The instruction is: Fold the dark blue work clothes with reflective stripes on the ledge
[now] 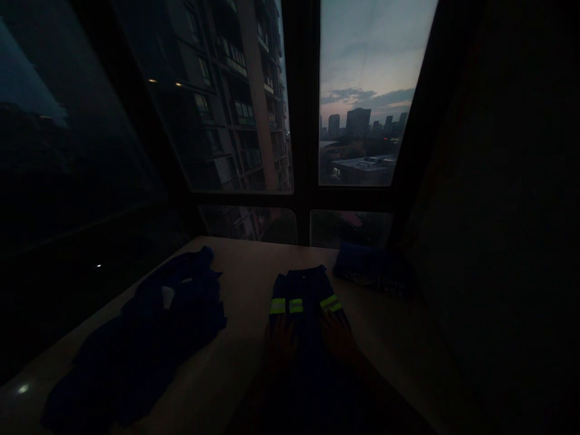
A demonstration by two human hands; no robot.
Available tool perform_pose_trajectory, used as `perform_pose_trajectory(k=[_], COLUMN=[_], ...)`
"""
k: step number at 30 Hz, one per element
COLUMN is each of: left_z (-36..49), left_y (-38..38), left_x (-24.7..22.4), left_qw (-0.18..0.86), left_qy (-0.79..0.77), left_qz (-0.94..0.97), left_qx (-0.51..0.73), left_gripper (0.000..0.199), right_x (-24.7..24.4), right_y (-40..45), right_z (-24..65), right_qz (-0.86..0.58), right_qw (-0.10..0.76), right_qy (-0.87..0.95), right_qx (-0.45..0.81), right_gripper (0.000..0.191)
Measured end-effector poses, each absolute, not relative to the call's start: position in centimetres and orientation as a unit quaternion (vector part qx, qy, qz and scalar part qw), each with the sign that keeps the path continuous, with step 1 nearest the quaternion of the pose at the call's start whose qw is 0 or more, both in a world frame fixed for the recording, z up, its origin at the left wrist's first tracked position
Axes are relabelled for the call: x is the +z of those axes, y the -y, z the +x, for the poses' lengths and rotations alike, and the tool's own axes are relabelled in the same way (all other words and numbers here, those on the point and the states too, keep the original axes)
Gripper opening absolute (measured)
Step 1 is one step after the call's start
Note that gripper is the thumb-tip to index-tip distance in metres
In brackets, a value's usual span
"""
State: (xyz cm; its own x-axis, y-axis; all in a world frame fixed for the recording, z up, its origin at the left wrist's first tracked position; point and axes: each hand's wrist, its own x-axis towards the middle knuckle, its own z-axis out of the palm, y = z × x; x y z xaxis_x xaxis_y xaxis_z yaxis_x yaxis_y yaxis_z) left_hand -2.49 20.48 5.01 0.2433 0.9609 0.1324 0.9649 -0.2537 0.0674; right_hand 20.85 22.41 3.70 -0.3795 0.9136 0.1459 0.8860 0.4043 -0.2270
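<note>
"Dark blue cloth lies nearest, the lower part of the garment (310,314) fading into shadow toward the person. Where are the hands?"

"On top of it. The left hand (283,341) rests at one side, the right hand (339,339) at the other, just short of the yellow-green bands (296,306)."

"And the fingers?"

"They look spread on both hands, laid over the cloth, with no pinch showing. It is too dark to tell how hard they press."

"So which step is in hand?"

"Flattening and straightening the garment, by the look of it. It lies on the pale surface (244,266), its collar end pointing away toward the window."

"What does the next move call for?"

"Probably even contact on both sides, so that the bands do not skew. Lifting an edge would call for the fingers to close on it first."

"What lies around it?"

"A loose heap of blue clothing (136,338) to the left, well apart, and a dark blue bundle (371,269) near the collar end, to the right. Beyond stands the window frame (307,121), with dusky buildings (357,124) outside."
</note>
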Motion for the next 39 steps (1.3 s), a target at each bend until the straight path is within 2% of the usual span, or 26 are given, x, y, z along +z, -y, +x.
perform_pose_trajectory(k=[6,12,16,21,30,39], left_z=[-3.6,-4.3,-4.1,-4.2,-4.3,-4.9], left_y=[-21.9,-26.1,-27.9,-28.4,-27.0,-20.5], left_x=[6.1,5.5,3.4,2.8,3.1,1.8], left_qw=[-0.014,0.052,0.017,0.006,0.026,0.029], left_qy=[0.599,0.601,0.579,0.56,0.581,0.577], left_qz=[-0.798,-0.791,-0.813,-0.827,-0.812,-0.814], left_qx=[-0.069,-0.104,-0.055,-0.051,-0.057,-0.054], left_gripper=[0.054,0.058,0.058,0.058,0.056,0.056], right_x=[3.7,5.7,4.2,2.4,2.6,1.8], right_y=[-23.0,-26.2,-27.6,-28.1,-27.2,-20.8], right_z=[21.2,21.3,21.0,20.9,20.8,21.3], right_qz=[-0.535,-0.541,-0.546,-0.539,-0.543,-0.551], right_qw=[0.136,0.167,0.144,0.155,0.159,0.143], right_qy=[0.831,0.824,0.824,0.827,0.823,0.819], right_qx=[0.068,0.035,0.05,0.039,0.055,0.066], right_gripper=[0.053,0.054,0.056,0.056,0.056,0.058])
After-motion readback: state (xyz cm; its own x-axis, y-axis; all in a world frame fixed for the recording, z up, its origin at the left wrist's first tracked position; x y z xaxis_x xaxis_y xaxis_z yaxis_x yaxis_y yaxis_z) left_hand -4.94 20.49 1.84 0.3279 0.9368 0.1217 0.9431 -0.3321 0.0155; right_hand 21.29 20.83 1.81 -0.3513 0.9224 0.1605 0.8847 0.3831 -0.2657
